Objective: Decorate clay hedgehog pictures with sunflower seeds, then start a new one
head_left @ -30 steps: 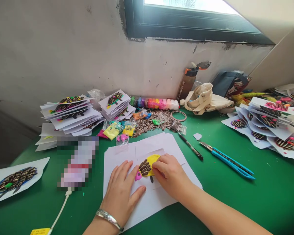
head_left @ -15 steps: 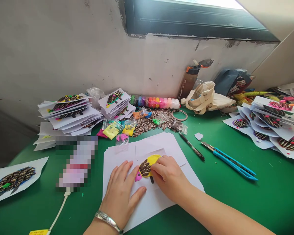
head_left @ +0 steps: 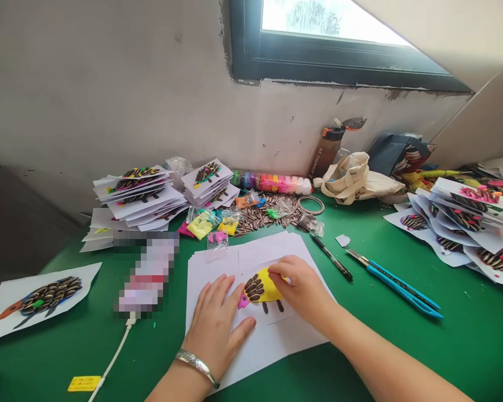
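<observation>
A small white card (head_left: 276, 319) lies on a stack of white paper (head_left: 255, 360). It bears an animal picture with a yellow clay body (head_left: 268, 288), a pink clay head (head_left: 243, 301) and two dark legs. Striped sunflower seeds (head_left: 254, 286) overlap on the body's left part. My left hand (head_left: 216, 321) rests flat on the paper, fingers spread, the index fingertip beside the head. Over the body's right end is my right hand (head_left: 304, 290), thumb and index finger pinched together. Anything between those fingertips is hidden.
Behind the paper lie a heap of sunflower seeds (head_left: 257, 215) and bagged clay (head_left: 201, 224). A pen (head_left: 331, 257) and a blue utility knife (head_left: 402, 287) lie right. Stacks of seed pictures (head_left: 146, 209) stand left and right. A blurred device (head_left: 148, 273) with a cable is left.
My right hand has lifted slightly and shifted right across the yellow body, uncovering a second leg and more yellow. My left hand stays beside the head. The camera view has tilted up a little.
</observation>
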A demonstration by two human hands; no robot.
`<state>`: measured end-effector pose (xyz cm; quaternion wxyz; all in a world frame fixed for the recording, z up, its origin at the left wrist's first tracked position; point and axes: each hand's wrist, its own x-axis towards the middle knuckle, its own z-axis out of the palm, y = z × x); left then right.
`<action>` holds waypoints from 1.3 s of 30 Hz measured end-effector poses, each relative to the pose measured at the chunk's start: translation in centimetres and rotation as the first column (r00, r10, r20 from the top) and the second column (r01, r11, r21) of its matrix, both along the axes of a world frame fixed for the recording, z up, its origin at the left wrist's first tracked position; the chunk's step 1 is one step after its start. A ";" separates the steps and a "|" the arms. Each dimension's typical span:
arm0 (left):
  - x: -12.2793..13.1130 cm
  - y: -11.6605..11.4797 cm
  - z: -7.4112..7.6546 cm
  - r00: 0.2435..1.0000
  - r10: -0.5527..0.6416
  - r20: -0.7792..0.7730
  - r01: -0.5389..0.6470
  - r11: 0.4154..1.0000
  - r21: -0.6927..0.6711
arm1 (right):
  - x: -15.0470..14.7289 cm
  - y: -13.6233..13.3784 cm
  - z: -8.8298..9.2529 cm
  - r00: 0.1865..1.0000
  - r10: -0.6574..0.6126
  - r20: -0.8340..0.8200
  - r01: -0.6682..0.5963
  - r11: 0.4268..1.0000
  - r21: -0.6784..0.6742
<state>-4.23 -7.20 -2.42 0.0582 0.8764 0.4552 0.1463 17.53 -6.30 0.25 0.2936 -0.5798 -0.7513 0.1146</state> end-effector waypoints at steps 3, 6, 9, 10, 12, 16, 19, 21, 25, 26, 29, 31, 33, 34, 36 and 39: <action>0.1 -0.1 0.1 1.000 0.009 0.009 -0.009 1.000 -0.012 | 0.1 3.3 1.4 0.980 0.037 0.197 -0.037 0.999 -0.002; 0.1 -0.1 0.3 1.000 0.013 0.008 -0.013 1.000 -0.017 | -0.9 7.2 1.8 0.946 0.074 0.316 -0.073 0.997 -0.017; 0.1 -0.1 0.4 1.000 0.016 -0.005 -0.016 1.000 -0.025 | -2.4 10.3 1.2 0.928 0.107 0.358 -0.106 0.994 -0.020; 0.1 -0.1 0.4 1.000 0.017 -0.009 -0.018 0.999 -0.029 | -2.9 11.0 0.9 0.922 0.115 0.371 -0.115 0.993 -0.022; 0.1 -0.2 0.4 1.000 0.019 -0.014 -0.019 0.999 -0.036 | -3.5 11.9 0.3 0.911 0.123 0.394 -0.123 0.992 -0.025; -0.1 -0.4 0.2 1.000 0.022 -0.021 -0.023 0.999 -0.041 | -4.0 12.6 -0.4 0.897 0.126 0.423 -0.123 0.992 -0.034; 0.0 -0.4 0.2 0.999 0.022 -0.026 -0.023 0.999 -0.043 | -4.3 12.7 -0.4 0.901 0.117 0.418 -0.116 0.993 -0.029; 0.0 -0.3 0.2 0.999 0.022 -0.024 -0.023 0.999 -0.044 | -4.2 12.3 0.1 0.913 0.088 0.398 -0.087 0.996 -0.019; 0.1 -0.2 0.4 1.000 0.028 -0.005 -0.028 0.999 -0.041 | -2.4 8.9 1.5 0.948 0.020 0.317 -0.014 1.000 -0.021; 0.1 -0.2 0.4 1.000 0.030 0.002 -0.030 0.999 -0.041 | -1.6 7.5 1.8 0.961 0.026 0.277 -0.018 0.999 -0.032; 0.1 -0.2 0.4 1.000 0.026 0.015 -0.025 0.999 -0.039 | 0.4 2.7 1.9 0.991 0.101 -0.086 -0.110 0.989 -0.103; 0.1 -0.2 0.3 1.000 0.022 0.020 -0.022 0.999 -0.036 | 1.1 -0.1 1.4 0.973 0.105 -0.203 -0.139 0.978 -0.157; 0.1 -0.2 0.3 0.999 0.021 0.026 -0.021 0.999 -0.031 | 1.1 -2.0 0.6 0.960 0.106 -0.259 -0.157 0.971 -0.183; 0.1 -0.2 0.3 0.999 0.019 0.026 -0.018 0.999 -0.030 | 1.0 -2.5 0.2 0.958 0.103 -0.269 -0.154 0.972 -0.178; 0.1 -0.1 0.4 1.000 0.012 0.027 -0.012 1.000 -0.029 | 0.5 -2.9 -0.3 0.960 0.108 -0.258 -0.149 0.978 -0.144; 0.1 0.0 0.4 0.999 0.001 0.033 0.000 1.000 -0.026 | -0.1 -2.8 -0.5 0.965 0.145 -0.220 -0.166 0.983 -0.077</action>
